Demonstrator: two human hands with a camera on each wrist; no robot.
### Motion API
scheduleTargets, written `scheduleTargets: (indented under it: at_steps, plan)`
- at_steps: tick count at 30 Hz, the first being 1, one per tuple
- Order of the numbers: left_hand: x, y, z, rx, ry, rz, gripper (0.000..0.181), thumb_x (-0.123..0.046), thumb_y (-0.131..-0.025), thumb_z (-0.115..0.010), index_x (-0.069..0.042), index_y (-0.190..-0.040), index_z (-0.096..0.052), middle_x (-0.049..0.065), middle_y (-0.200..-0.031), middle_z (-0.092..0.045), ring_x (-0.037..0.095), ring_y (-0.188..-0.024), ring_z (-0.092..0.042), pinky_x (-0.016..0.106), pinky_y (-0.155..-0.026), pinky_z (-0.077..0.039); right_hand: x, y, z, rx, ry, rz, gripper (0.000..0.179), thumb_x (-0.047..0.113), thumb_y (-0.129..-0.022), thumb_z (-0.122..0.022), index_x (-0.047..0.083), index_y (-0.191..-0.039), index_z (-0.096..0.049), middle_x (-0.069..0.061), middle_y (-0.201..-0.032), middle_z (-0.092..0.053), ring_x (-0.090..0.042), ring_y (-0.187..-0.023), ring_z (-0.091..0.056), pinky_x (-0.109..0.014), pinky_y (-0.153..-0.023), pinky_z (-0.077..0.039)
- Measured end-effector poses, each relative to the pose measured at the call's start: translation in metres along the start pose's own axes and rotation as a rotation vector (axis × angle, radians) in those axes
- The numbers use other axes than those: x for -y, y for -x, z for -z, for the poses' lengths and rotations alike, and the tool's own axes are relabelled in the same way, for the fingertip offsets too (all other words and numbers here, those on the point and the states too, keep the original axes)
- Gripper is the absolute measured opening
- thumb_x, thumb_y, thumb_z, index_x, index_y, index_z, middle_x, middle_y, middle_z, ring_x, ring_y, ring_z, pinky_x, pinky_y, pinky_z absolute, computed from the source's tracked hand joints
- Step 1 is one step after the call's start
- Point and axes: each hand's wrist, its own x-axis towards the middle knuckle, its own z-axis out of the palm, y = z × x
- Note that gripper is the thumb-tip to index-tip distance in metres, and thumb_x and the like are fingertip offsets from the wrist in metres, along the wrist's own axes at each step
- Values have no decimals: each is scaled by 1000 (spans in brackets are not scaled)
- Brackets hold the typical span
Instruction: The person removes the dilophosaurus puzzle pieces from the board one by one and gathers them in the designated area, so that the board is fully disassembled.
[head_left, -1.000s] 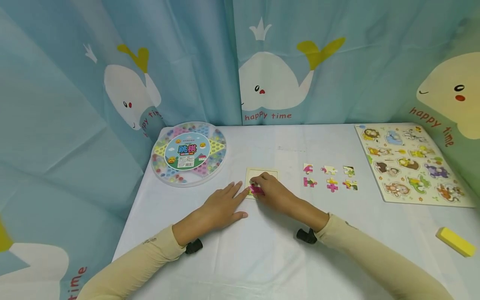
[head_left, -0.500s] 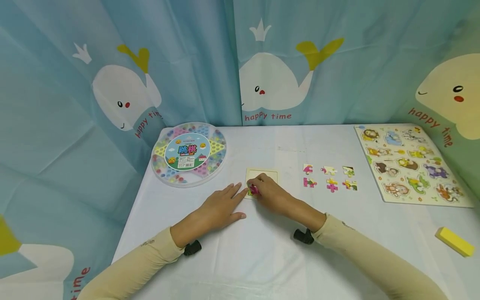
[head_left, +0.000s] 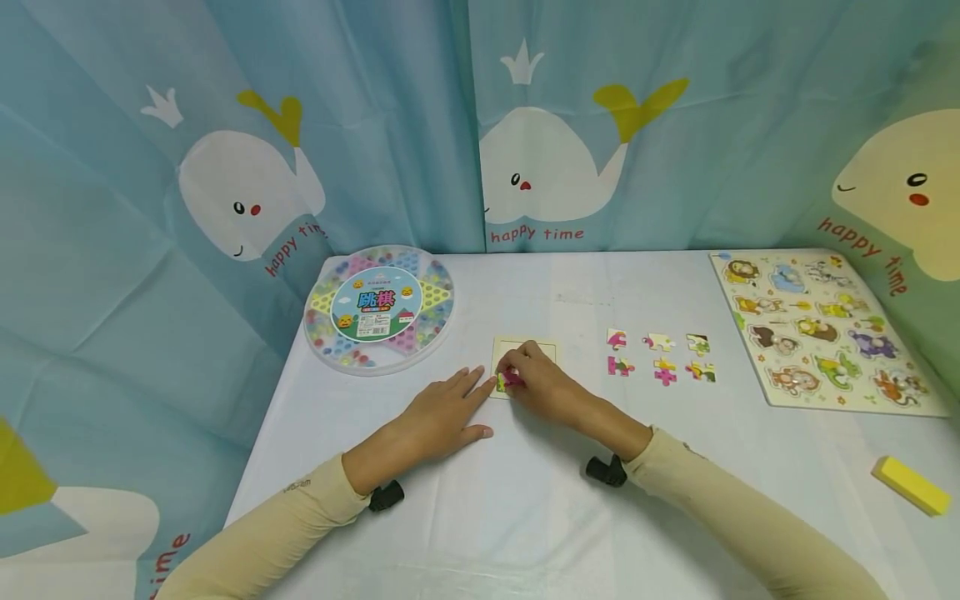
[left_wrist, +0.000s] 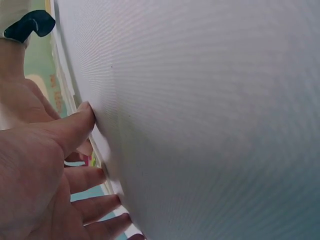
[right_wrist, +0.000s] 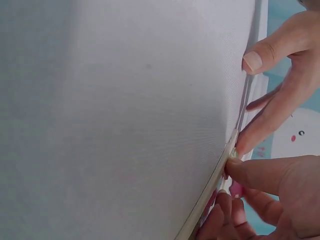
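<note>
In the head view a small wooden puzzle frame (head_left: 507,339) lies flat at the table's middle. My right hand (head_left: 546,390) pinches a pink puzzle piece (head_left: 513,378) over its lower left part, and covers much of the frame. Some green (head_left: 500,385) shows beside the pink. My left hand (head_left: 441,417) rests on the table with spread fingers, its index fingertip at the frame's left edge. In the left wrist view the left hand's fingers are extended. Seen from the right wrist, the thumb (right_wrist: 257,172) and fingers meet at the pink piece (right_wrist: 236,189) above the frame's edge (right_wrist: 200,205).
Several loose jigsaw pieces (head_left: 664,363) lie in two rows to the right. Farther right are an animal peg board (head_left: 780,325) and a yellow block (head_left: 911,485). A round Chinese checkers box (head_left: 378,308) sits at the back left. A whale-print curtain (head_left: 420,125) hangs behind the table.
My right hand has shifted slightly left and turned the pink piece within the frame's lower left. My left hand has stayed almost still. The loose pieces have not moved.
</note>
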Motion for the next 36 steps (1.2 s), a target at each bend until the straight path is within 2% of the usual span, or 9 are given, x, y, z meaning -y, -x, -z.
scheduleTargets:
  at_steps: [8,15,18,22,28,30,36]
  plan:
    - [-1,0,1,2,14,5,74,-52,-105,-60,-10,-164,-40,14,-171,-35,37,-157,-35,54,-117,-43,-2,-3,4,-42,-26,23,16,-4,-99,-67,5,-112,-72,-10,-101,-67,-21,-93,-63,-38,-85,-57]
    - [-2,1,1,3,24,6,75,-52,-106,-59,-10,-165,-38,15,-171,-33,37,-157,-34,54,-117,-43,-4,3,29,-37,-77,-15,17,1,-102,-67,4,-118,-71,-5,-100,-72,-19,-92,-64,-36,-83,-56]
    - [-2,1,1,8,32,10,75,-52,-106,-59,-11,-165,-37,15,-171,-32,37,-157,-33,55,-118,-42,-8,11,46,-58,-92,-48,15,5,-103,-67,4,-118,-68,-5,-100,-71,-21,-93,-65,-35,-81,-55]
    - [-2,1,1,12,32,11,76,-52,-106,-59,-11,-165,-36,15,-172,-32,36,-158,-32,54,-118,-41,-21,25,71,-105,-81,-77,6,8,-103,-68,7,-109,-67,-5,-97,-72,-20,-92,-66,-33,-77,-51]
    - [-2,2,0,22,24,14,77,-53,-106,-58,-11,-166,-35,14,-172,-30,35,-159,-31,53,-119,-41,-45,52,104,-87,-102,-158,4,10,-103,-69,7,-105,-68,-8,-96,-73,-28,-84,-67,-29,-67,-52]
    - [-2,2,0,25,24,17,77,-53,-106,-58,-12,-166,-35,14,-173,-30,35,-159,-31,53,-119,-40,-52,61,111,-78,-96,-173,4,9,-103,-70,7,-104,-69,-8,-95,-74,-29,-83,-69,-28,-67,-52]
    - [-2,1,0,21,12,14,77,-54,-105,-59,-12,-166,-35,13,-172,-31,35,-158,-32,53,-119,-41,-72,83,117,-43,-59,-176,3,7,-101,-71,5,-99,-70,-3,-94,-73,-19,-91,-67,-27,-76,-52]
